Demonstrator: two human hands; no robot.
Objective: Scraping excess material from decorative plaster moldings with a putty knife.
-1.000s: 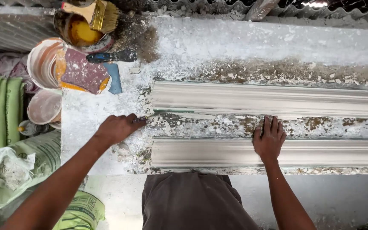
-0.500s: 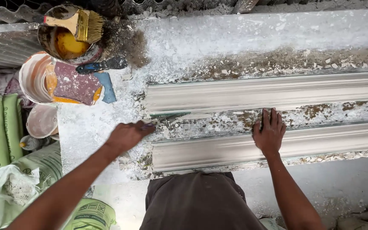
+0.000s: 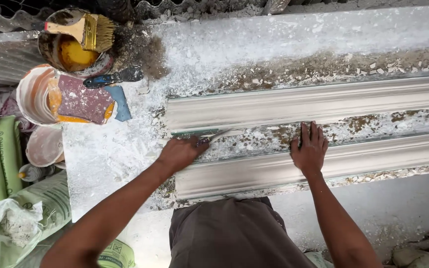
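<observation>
Left hand (image 3: 179, 153) grips scraper blade (image 3: 219, 135) | right hand (image 3: 310, 149) flat on near moulding (image 3: 373, 156) | keep your blade low along the tabletop (image 3: 105, 159) gap.

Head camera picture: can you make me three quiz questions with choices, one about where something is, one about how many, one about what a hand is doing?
1. Where is the brush?
A. On the tin
B. On the near moulding
C. In the right hand

2. How many long mouldings lie on the bench?
A. One
B. Two
C. Four

3. What is the right hand doing?
A. Gripping a brush
B. Lying flat, fingers spread
C. Raised off the bench

Answers:
1 A, the brush lies across the tin's top.
2 B, a far moulding and a near moulding.
3 B, its palm presses down at the near moulding's edge.
</observation>
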